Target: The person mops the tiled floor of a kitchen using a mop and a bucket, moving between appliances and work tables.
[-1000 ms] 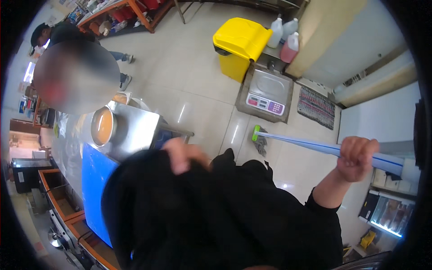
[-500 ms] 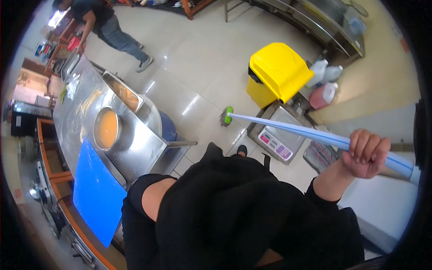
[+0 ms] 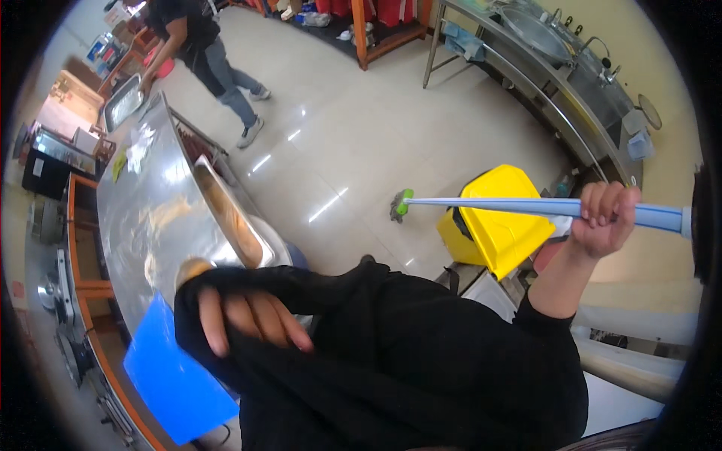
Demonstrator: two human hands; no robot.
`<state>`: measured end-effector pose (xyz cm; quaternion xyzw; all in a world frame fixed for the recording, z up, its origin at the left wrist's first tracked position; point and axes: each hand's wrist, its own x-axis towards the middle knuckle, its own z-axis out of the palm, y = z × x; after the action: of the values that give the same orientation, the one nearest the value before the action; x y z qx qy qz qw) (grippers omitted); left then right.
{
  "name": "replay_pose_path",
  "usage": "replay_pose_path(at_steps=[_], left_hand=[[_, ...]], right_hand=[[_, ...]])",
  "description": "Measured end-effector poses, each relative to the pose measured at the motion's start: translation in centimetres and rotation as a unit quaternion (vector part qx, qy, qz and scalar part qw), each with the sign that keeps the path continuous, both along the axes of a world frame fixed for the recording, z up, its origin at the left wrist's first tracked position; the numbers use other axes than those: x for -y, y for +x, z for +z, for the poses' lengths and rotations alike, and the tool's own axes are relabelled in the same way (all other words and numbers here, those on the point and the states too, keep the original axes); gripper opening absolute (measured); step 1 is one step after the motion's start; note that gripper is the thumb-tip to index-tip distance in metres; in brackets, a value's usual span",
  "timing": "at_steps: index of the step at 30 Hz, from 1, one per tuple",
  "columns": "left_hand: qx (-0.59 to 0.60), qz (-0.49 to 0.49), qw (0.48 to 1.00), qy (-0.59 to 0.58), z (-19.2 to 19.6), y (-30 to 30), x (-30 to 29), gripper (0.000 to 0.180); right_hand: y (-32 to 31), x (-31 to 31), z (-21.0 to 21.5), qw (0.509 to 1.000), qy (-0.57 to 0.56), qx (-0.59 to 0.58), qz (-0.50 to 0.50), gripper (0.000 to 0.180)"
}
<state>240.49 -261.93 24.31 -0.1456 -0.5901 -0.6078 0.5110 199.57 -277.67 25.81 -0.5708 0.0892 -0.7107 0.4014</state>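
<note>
right hand (image 3: 604, 218) is closed around the blue mop handle (image 3: 519, 206), raised at 3 o'clock | mop head (image 3: 400, 204) is held out toward 9 o'clock of that hand, over the floor | left hand (image 3: 248, 316) is pressed on black clothing (image 3: 421, 361), fingers extended | yellow bin (image 3: 500, 222) is seen beneath the handle

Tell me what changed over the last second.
The view swung toward the sink side. The mop head now sits left of the yellow bin, not the scale. The left hand came out onto the black garment. The right hand still grips the blue handle.
</note>
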Motion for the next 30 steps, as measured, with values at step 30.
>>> replay_pose_path(at_steps=[30], left_hand=[[0.24, 0.446, 0.42, 0.753, -30.3, 19.4, 42.7, 0.046]], right_hand=[[11.8, 63.0, 0.4, 0.998, -0.01, -0.06, 0.035, 0.022]])
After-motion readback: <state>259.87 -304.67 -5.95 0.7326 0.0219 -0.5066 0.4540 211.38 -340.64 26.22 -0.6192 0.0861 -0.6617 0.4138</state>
